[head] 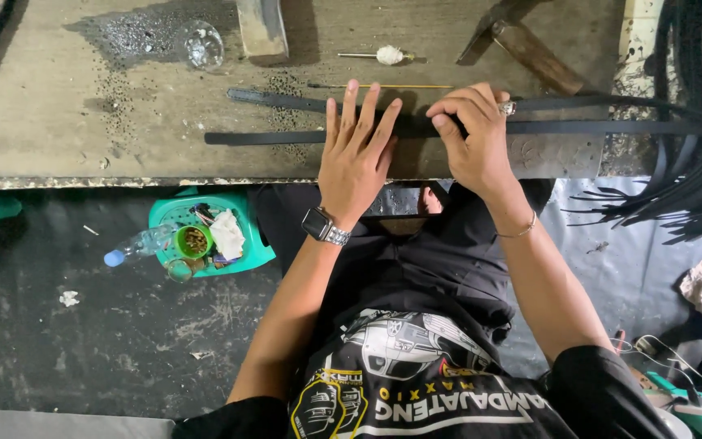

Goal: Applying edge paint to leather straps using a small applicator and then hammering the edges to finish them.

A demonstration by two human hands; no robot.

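Pressing two black strips (286,136), left hand (357,158), right hand (471,138)

My one camera sits on my head, looking steeply down past my chest, close above my left hand (357,158) and right hand (474,138). The workbench (83,122) lies beyond them, floor below.

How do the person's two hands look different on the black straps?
The left hand lies flat with its fingers spread wide, while the right hand is curled, fingers bent down onto the black straps. The left wrist wears a watch with a dark square face; the right wrist wears a thin bracelet, and a ring shows on the right hand. Both press on the straps on the wooden bench.
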